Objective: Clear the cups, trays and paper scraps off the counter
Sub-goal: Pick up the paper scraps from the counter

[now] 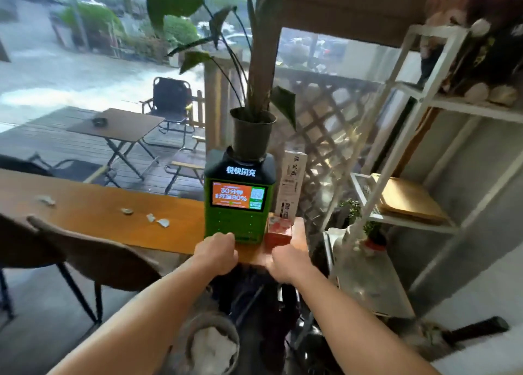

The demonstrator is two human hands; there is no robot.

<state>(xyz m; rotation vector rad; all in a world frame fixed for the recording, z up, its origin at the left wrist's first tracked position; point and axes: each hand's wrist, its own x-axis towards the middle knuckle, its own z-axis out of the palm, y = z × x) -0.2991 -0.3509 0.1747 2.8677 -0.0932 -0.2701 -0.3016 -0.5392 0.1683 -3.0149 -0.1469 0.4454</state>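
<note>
A long wooden counter runs along the window. Several crumpled paper scraps lie on it: one at the far left, one in the middle and two close together near the green machine. My left hand is curled at the counter's front edge, just below the green machine, and I cannot see anything in it. My right hand is curled at the counter's right end, in front of a red box. No cups or trays are in view.
A green charging station with a potted plant on top stands at the counter's right end, with a tall white carton beside it. Brown chairs stand at the left. A bin with white paper sits below my arms. A white shelf rack stands to the right.
</note>
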